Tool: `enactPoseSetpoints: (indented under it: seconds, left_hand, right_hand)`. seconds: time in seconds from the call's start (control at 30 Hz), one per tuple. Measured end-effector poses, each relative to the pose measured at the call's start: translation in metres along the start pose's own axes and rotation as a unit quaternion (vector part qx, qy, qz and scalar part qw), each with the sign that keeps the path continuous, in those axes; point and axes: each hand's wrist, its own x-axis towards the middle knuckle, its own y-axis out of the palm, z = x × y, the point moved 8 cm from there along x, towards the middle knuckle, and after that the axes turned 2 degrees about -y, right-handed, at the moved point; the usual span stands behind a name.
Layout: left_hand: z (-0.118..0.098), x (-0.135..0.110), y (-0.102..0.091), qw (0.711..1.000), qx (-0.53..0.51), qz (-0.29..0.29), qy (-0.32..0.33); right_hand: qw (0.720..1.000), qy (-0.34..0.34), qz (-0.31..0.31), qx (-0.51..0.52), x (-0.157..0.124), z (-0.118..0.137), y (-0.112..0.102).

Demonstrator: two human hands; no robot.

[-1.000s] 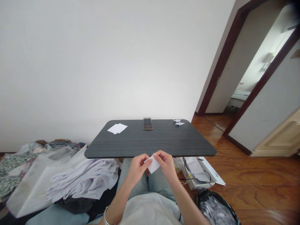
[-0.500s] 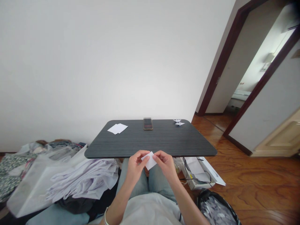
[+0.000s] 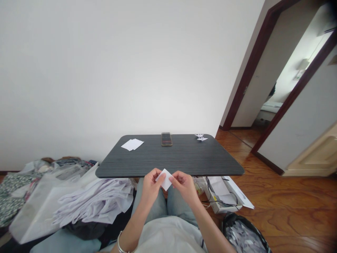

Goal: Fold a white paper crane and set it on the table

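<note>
A small folded white paper [image 3: 165,179], diamond-shaped from here, is held over my lap just short of the table's near edge. My left hand [image 3: 151,184] pinches its left corner between thumb and fingers. On the right corner, my right hand [image 3: 184,185] has a similar pinch. At the far right of the dark table [image 3: 168,161] lie two folded paper cranes [image 3: 202,138]. Some white paper sheets [image 3: 132,144] rest at its far left, overlapping. Between them, near the back edge, is a phone [image 3: 166,139].
Piled clothes [image 3: 97,200] lie to the left of my legs. Right of my knees is a white box [image 3: 219,207] with papers and cables. A black bag [image 3: 243,233] full of paper scraps stands nearer me. Behind the table rises a white wall [image 3: 131,70].
The folded paper has shifted slightly left and turned between my fingers. Both hands still pinch it. In the doorway at the right, a dark shape has come into view.
</note>
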Motion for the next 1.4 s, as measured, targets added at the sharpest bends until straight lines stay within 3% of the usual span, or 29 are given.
enactPoseSetpoints:
  seconds: [0.1,0.33,0.57,0.77,1.1,1.4]
  left_hand:
    - [0.002,0.001,-0.003,1.000,0.006,-0.003,-0.006]
    - [0.008,0.001,0.011,0.997,0.013,0.059,-0.045]
    - [0.007,-0.001,0.015,0.995,0.012,0.087,-0.047]
    - [0.006,0.001,0.013,0.997,0.003,0.072,-0.030]
    - [0.000,-0.002,0.010,0.999,0.010,0.045,-0.019]
    - [0.010,-0.003,0.016,0.994,-0.050,0.058,-0.071]
  right_hand:
    - [1.000,0.011,0.017,0.002,0.000,-0.003,0.003]
    - [0.999,-0.002,-0.033,0.016,0.001,-0.002,-0.007]
    - [0.998,-0.044,-0.029,-0.036,0.003,0.003,-0.010]
    - [0.996,-0.051,-0.034,-0.060,0.002,0.006,-0.010]
    - [0.999,-0.032,-0.013,0.005,0.003,-0.002,-0.005]
    - [0.998,-0.045,0.027,-0.018,-0.001,0.007,0.004]
